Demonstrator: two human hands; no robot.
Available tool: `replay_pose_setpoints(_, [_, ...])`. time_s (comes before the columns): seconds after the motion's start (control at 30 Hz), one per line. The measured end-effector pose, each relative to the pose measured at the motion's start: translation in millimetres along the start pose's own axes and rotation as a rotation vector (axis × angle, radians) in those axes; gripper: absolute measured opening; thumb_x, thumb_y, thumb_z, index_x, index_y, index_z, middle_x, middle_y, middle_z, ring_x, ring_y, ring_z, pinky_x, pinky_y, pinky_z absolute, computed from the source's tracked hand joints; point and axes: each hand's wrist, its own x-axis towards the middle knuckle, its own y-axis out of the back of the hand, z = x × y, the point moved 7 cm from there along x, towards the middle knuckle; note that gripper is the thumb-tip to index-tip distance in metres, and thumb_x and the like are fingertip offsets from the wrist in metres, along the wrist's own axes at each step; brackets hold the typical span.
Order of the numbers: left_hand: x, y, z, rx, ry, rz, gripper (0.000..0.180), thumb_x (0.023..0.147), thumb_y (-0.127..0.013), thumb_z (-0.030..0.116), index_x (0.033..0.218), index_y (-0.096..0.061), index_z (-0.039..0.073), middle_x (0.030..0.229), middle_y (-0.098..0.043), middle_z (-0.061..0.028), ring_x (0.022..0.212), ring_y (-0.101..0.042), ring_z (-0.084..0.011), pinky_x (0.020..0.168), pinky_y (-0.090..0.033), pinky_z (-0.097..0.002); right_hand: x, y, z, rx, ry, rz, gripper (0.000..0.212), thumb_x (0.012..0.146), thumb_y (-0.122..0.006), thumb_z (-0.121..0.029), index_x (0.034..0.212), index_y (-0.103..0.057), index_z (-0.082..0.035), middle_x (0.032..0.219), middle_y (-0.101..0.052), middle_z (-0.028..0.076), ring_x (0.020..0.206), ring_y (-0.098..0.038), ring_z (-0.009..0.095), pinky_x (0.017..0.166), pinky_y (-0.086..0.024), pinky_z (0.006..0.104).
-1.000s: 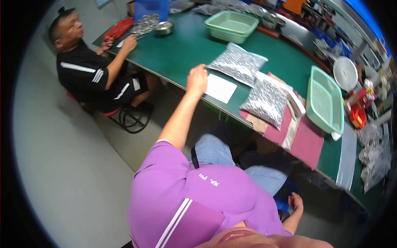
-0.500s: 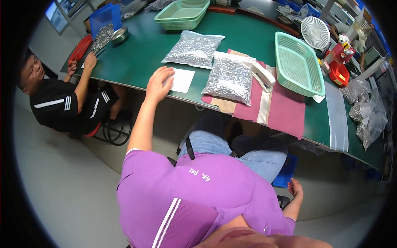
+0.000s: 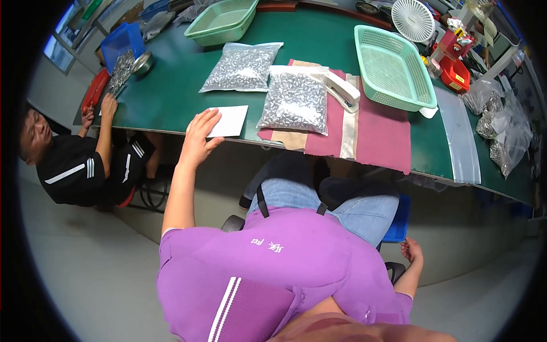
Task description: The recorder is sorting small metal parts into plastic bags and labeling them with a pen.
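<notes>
My left hand [image 3: 199,138] rests at the near table edge, its fingers stretched out over the left side of a white sheet of paper [image 3: 232,121]. The thumb spreads toward the sheet's near edge. Just beyond lies a clear bag of small silvery metal parts [image 3: 239,67]. A second such bag [image 3: 295,101] sits to its right on a dark pink cloth [image 3: 383,134], with a white stapler [image 3: 343,91] touching its upper right side. My right hand [image 3: 411,249] hangs low beside my seat, fingers loosely bent, nothing visible in it.
A pale green basket [image 3: 393,68] stands right of the stapler, and more baskets [image 3: 222,23] stand at the back. A white fan [image 3: 412,20], a red bin [image 3: 454,74] and bagged parts [image 3: 498,122] are on the right. At left sits a co-worker [image 3: 71,159] beside a metal bowl [image 3: 142,64].
The whole view has shifted, so the table things appear further left. My left hand has drawn nearer to me along the paper, and its thumb now spreads over the sheet's near edge.
</notes>
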Motion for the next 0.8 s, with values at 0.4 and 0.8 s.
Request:
replay_pose_setpoints(0.4, [9.5,-19.6,-1.2,0.148,0.153,0.012,0.050,0.086,-0.047,0.029,0.130,-0.037,0.007,0.139,-0.029,-0.0118,0.128,-0.026,-0.0296,0.106,-0.016,-0.0448,7.5,-8.7,-28.5,-0.078,0.211,-0.068,0.021,0.085,-0.056,-0.031,0.092,-0.055,-0.011,0.067,-0.055,0.000,0.050,-0.051,0.008,0.042,-0.043,0.0207])
replay_pose_setpoints(0.8, [37.5,-11.1,-2.8,-0.062,0.182,0.155,0.047,0.088,-0.047,0.019,0.130,-0.034,0.002,0.137,-0.029,-0.0163,0.123,-0.033,-0.0339,0.101,-0.028,-0.0399,-190.7,-28.3,-198.3,0.548,1.390,0.739,0.018,0.085,-0.054,-0.007,0.102,-0.059,-0.003,0.090,-0.057,0.001,0.078,-0.052,0.007,0.068,-0.043,0.0193])
